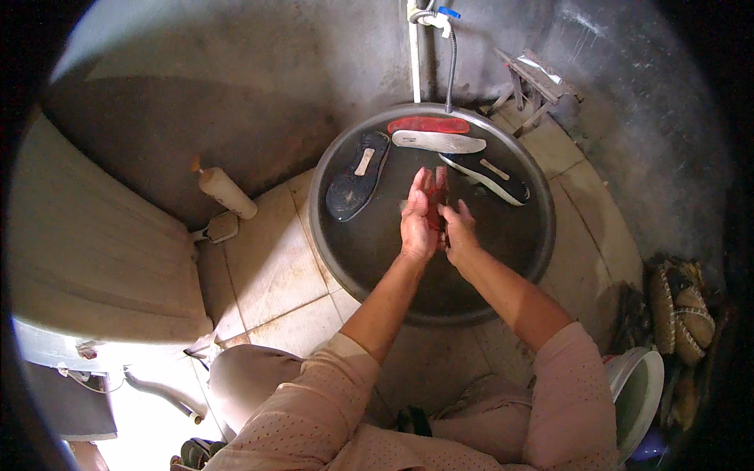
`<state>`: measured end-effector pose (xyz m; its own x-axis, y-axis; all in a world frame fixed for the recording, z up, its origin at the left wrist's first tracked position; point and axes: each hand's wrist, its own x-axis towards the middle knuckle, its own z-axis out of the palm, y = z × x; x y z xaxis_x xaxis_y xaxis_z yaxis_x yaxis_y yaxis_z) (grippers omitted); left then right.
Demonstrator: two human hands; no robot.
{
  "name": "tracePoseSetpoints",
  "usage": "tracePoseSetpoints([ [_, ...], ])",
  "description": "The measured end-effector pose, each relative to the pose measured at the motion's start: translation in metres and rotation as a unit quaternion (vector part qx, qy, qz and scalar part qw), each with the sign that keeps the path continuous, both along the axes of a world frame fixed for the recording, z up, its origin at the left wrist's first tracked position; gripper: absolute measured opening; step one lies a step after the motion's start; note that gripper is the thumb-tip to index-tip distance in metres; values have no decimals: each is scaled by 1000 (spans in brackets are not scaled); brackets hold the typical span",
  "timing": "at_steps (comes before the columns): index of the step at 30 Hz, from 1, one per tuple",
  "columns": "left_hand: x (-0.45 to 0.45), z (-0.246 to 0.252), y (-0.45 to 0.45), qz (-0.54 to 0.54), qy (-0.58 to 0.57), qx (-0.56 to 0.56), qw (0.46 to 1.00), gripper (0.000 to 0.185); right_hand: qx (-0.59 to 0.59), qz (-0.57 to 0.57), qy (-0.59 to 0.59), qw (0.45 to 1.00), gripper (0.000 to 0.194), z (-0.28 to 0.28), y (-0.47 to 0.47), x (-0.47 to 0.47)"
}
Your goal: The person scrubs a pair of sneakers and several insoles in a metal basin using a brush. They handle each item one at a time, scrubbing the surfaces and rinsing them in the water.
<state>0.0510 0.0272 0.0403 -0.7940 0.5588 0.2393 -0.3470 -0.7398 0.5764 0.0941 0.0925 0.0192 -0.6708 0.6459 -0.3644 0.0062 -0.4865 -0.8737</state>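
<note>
My left hand point(419, 226) and my right hand point(460, 231) are raised over a large round dark basin point(359, 265), palms facing each other. Between them is a red object point(435, 212), mostly hidden by the palms; it may be an insole. Along the basin's far side lie a red insole point(428, 125) and a white insole point(439, 142). A dark insole with a pale strip point(357, 176) lies at the left, and another dark one with a white edge point(492, 175) lies at the right.
A tap with a blue handle point(439, 19) and grey hose stands behind the basin. A small wooden stool point(536, 76) is at back right, a bottle point(228, 193) and a brush-like object point(222, 228) at left. A pale bucket point(639, 400) stands near my right side.
</note>
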Motion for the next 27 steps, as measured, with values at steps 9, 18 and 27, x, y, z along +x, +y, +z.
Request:
tracePoseSetpoints([
  [9,-25,-13,-16,-47,-164,-29,985,57,117,20,-29,992,74,35,13,22],
  [18,-19,-14,-12,-95,-187,125,970,65,93,-40,-95,990,71,26,-20,15],
  [27,-20,-9,-25,-311,-322,72,891,59,388,66,57,917,72,22,12,13],
])
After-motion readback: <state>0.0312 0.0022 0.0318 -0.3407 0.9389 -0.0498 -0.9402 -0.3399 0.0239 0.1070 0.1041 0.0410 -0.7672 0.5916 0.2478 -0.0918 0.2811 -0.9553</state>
